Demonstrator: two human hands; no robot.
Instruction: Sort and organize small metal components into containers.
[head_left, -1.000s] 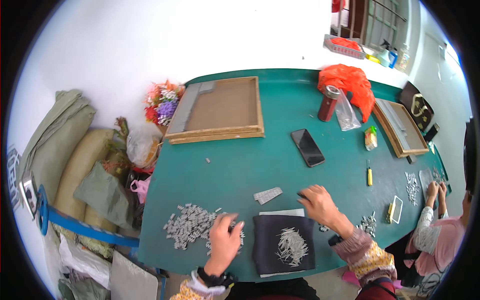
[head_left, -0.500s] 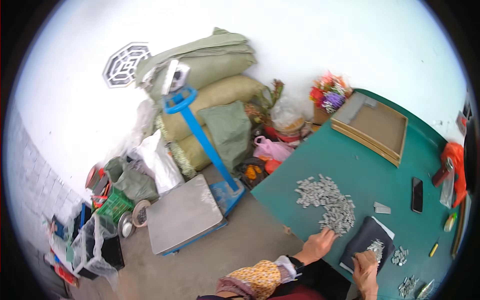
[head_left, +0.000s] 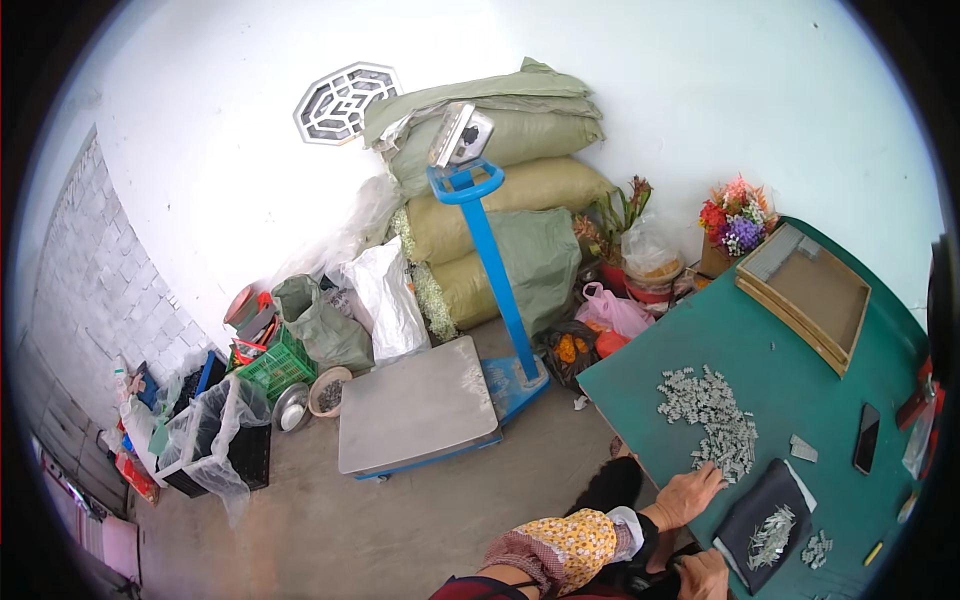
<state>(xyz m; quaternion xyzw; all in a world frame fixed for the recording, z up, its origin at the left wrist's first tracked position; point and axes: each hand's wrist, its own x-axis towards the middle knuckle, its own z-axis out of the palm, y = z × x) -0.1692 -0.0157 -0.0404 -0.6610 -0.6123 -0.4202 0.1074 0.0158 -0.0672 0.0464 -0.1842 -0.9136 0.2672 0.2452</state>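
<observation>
The green table [head_left: 790, 395], beyond both hands, had swung rightward in view. The dark cloth [head_left: 765, 495] lay beside the right hand [head_left: 703, 577]; the grey pieces [head_left: 715, 425] spread ahead of the left hand [head_left: 690, 497], its fingers bunched at their near edge. The right, curled, had left the pins [head_left: 771, 537], so they lay untouched; whether either hand pinched anything, I couldn't tell.

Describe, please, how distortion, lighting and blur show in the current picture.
In the head view, the table has a bowed far edge and the corners go black; in that same view, the wall looks washed out towards the top, while the left hand and grey pile show no strong blur.
</observation>
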